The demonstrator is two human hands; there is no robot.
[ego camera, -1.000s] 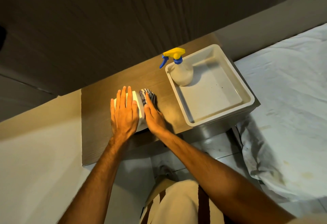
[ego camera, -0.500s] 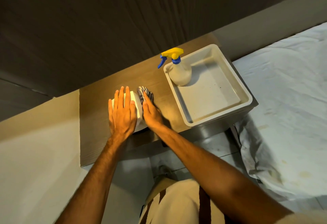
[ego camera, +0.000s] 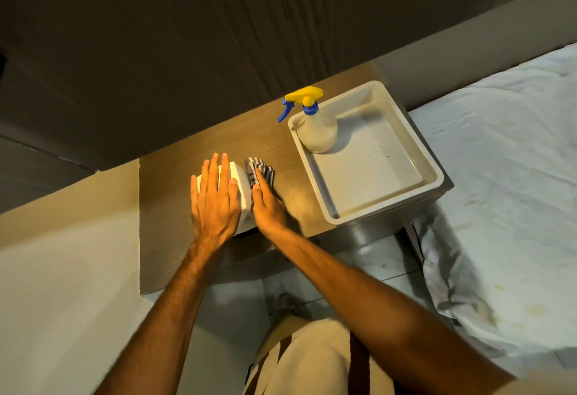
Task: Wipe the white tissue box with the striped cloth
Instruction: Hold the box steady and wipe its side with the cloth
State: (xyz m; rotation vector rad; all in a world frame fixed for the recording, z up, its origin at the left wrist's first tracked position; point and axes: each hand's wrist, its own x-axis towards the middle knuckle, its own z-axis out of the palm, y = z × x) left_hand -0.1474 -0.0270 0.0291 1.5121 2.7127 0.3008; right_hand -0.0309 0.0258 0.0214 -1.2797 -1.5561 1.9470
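I am pressing my left hand [ego camera: 215, 201] flat, fingers spread wide, on top of the white tissue box [ego camera: 242, 188] on the wooden shelf [ego camera: 162, 194]. My right hand [ego camera: 268, 207] is pinning the striped cloth [ego camera: 260, 171] against the box's right side. Farther right, a spray bottle [ego camera: 315, 126] is standing in a white tray [ego camera: 387, 204].

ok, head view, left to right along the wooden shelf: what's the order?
left hand flat on the tissue box → striped cloth under the right hand → spray bottle → tray → bed sheet.
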